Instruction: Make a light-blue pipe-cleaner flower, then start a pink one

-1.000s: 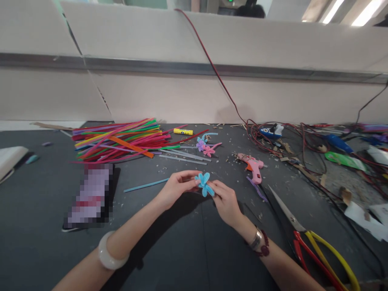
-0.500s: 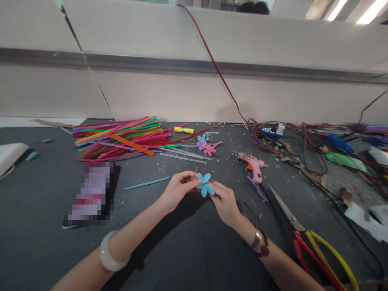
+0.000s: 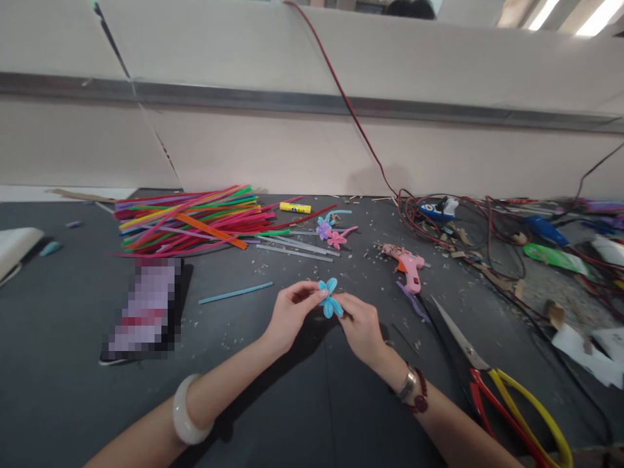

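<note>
A light-blue pipe-cleaner flower (image 3: 331, 307) with looped petals is held up between both hands, above the dark table. My left hand (image 3: 293, 314) pinches it from the left, the thumb lying over its middle. From the right, my right hand (image 3: 361, 323) grips it behind the petals; those fingertips are partly hidden by the flower. A single blue pipe cleaner (image 3: 236, 292) lies on the table left of my left hand. Beyond the hands sit a pink pipe-cleaner flower (image 3: 337, 239) and a purple one (image 3: 324, 228), with another blue one partly behind them.
A heap of coloured pipe cleaners (image 3: 195, 224) lies at the back left, a glue stick (image 3: 295, 208) beside it. On the right are a pink glue gun (image 3: 409, 265), large scissors (image 3: 482, 367) and tangled cords (image 3: 487, 224). A blurred-out flat object (image 3: 146, 312) lies at left.
My left thumb has shifted slightly further over the flower's middle, and the left forearm has moved a little to the right. Both hands keep hold of the flower.
</note>
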The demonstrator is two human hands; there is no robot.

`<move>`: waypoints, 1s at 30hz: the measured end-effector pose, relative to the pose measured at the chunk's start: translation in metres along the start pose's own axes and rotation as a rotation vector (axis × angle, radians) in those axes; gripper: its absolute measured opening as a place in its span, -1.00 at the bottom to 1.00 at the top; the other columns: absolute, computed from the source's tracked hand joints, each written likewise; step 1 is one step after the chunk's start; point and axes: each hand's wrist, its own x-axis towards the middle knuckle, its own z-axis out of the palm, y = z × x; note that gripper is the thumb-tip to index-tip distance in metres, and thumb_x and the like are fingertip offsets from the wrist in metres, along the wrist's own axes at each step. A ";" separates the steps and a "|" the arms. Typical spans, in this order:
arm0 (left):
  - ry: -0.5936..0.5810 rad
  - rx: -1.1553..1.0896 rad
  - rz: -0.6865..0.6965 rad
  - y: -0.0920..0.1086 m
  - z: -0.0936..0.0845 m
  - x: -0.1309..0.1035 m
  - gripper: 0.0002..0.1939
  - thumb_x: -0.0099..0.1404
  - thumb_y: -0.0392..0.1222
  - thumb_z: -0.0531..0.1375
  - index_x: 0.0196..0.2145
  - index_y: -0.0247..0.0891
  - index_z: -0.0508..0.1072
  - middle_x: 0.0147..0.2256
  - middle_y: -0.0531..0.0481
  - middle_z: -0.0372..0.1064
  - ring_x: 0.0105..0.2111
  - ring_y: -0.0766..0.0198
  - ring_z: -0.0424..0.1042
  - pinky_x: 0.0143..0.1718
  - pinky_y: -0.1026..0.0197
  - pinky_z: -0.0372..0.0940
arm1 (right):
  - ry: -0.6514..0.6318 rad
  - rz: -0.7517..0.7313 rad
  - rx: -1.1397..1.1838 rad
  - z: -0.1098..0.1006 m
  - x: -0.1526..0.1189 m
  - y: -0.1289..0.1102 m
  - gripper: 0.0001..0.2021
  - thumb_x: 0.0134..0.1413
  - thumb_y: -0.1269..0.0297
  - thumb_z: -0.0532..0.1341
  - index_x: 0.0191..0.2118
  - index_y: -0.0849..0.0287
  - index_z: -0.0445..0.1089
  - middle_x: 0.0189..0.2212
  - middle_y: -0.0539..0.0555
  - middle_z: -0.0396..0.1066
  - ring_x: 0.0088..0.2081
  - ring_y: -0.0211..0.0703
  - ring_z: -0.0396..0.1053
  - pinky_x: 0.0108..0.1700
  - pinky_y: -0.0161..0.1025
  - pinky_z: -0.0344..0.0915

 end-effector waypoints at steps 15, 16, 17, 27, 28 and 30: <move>-0.218 -0.028 -0.121 0.018 -0.012 0.011 -0.70 -0.09 -0.33 0.31 -0.32 -0.36 0.44 -0.44 -0.03 0.46 -0.43 0.31 0.43 -0.26 0.22 0.30 | -0.017 0.015 -0.025 -0.006 0.004 0.000 -0.78 0.09 0.41 0.02 -0.24 0.14 0.39 -0.48 0.03 0.35 -0.37 -0.22 0.33 -0.31 -0.34 0.23; -0.208 -0.023 -0.113 0.018 -0.011 0.011 -0.70 -0.11 -0.34 0.32 -0.33 -0.36 0.44 -0.45 -0.03 0.46 -0.44 0.32 0.43 -0.27 0.24 0.29 | -0.017 0.012 -0.022 -0.006 0.004 0.000 -0.78 0.09 0.40 0.02 -0.24 0.14 0.39 -0.47 0.04 0.36 -0.37 -0.22 0.33 -0.31 -0.34 0.23; -0.199 -0.018 -0.105 0.018 -0.011 0.011 -0.69 -0.13 -0.34 0.32 -0.34 -0.36 0.44 -0.47 -0.02 0.45 -0.45 0.33 0.42 -0.28 0.25 0.29 | -0.012 0.010 -0.020 -0.006 0.004 0.000 -0.79 0.09 0.39 0.03 -0.24 0.14 0.39 -0.46 0.04 0.37 -0.37 -0.22 0.33 -0.30 -0.34 0.24; -0.246 0.148 -0.086 0.022 -0.012 0.010 -0.73 -0.04 -0.22 0.27 -0.31 -0.33 0.47 -0.41 -0.08 0.45 -0.41 0.27 0.40 -0.32 0.21 0.28 | 0.000 -0.013 -0.038 -0.006 0.002 0.000 -0.77 0.10 0.40 0.00 -0.29 0.16 0.40 -0.41 0.07 0.39 -0.38 -0.22 0.32 -0.31 -0.31 0.24; -0.246 0.205 -0.059 0.024 -0.013 0.011 -0.74 -0.03 -0.20 0.26 -0.32 -0.33 0.48 -0.40 -0.10 0.44 -0.41 0.26 0.40 -0.34 0.23 0.27 | -0.006 -0.012 -0.037 -0.006 0.002 0.000 -0.77 0.10 0.41 0.00 -0.29 0.16 0.40 -0.42 0.07 0.38 -0.38 -0.22 0.32 -0.31 -0.32 0.24; -0.241 0.296 -0.007 0.028 -0.014 0.012 -0.78 -0.02 -0.19 0.26 -0.37 -0.33 0.50 -0.42 -0.09 0.44 -0.43 0.28 0.38 -0.39 0.27 0.25 | -0.014 -0.012 -0.034 -0.006 0.002 0.000 -0.77 0.09 0.41 0.00 -0.28 0.16 0.40 -0.42 0.07 0.38 -0.38 -0.22 0.33 -0.31 -0.32 0.23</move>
